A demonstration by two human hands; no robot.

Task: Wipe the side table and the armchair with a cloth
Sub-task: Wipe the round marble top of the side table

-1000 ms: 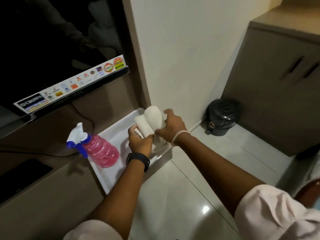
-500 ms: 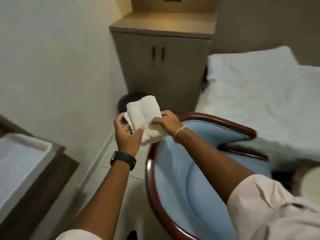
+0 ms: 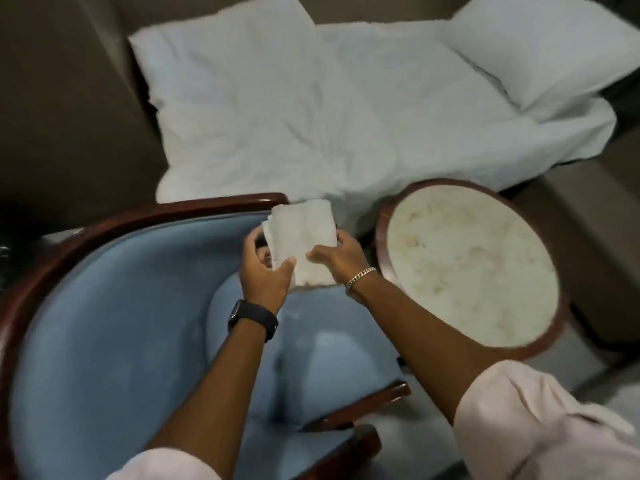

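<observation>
**Cloth in both hands, above the armchair**

You've got the folded white cloth [image 3: 302, 242] pinched from both sides. Your left hand [image 3: 265, 271] grips its left edge, thumb on the front face and fingers curled behind. Your right hand [image 3: 337, 259] clamps the right edge, thumb laid across the front of the cloth. The cloth is held up in the air, over the back part of the blue armchair [image 3: 114, 323], touching neither chair nor table.

The armchair's dark wooden rim [image 3: 86, 233] curves around below and to your left, with the seat straight beneath your forearms. The round side table [image 3: 467, 268], pale marbled top in a dark wood edge, stands just beside the chair on your right, its top bare. Beyond both lies a bed with a rumpled white cover [image 3: 311, 109] and a pillow [image 3: 540, 43]. There's a black watch [image 3: 252, 320] on your left wrist and a chain bracelet [image 3: 360, 277] on your right.
</observation>
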